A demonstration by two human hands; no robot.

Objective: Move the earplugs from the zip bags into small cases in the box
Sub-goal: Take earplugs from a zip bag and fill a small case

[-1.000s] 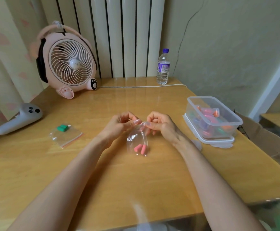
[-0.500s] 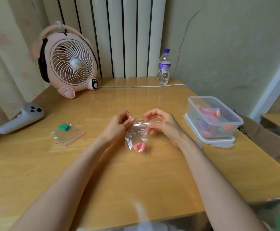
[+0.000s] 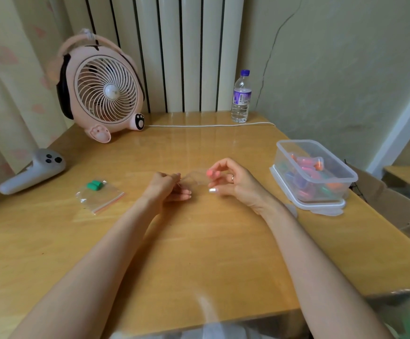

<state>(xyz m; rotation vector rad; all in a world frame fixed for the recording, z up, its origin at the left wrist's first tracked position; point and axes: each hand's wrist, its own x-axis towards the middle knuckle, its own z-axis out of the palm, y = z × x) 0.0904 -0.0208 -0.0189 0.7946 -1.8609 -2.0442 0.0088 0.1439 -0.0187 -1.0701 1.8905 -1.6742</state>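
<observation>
1. Head view: left hand point(image 3: 168, 188) pinches one empty clear zip bag point(image 3: 196, 177).
2. Right hand point(image 3: 235, 183) pinches pink earplugs point(image 3: 210, 172) between its fingertips; count unclear.
3. Second zip bag point(image 3: 101, 198), left: two green earplugs point(image 3: 95, 185).
4. One box point(image 3: 294, 142), right.

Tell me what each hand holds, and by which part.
Left hand pinches the clear zip bag by its red-striped edge. Right hand pinches pink earplugs; which part is blurred.

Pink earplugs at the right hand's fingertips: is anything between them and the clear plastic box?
Nothing visible. The pink foam earplugs are pinched by the right hand; bare wooden table lies between it and the open clear plastic box. Blur hides whether they are out of the clear zip bag.
</observation>
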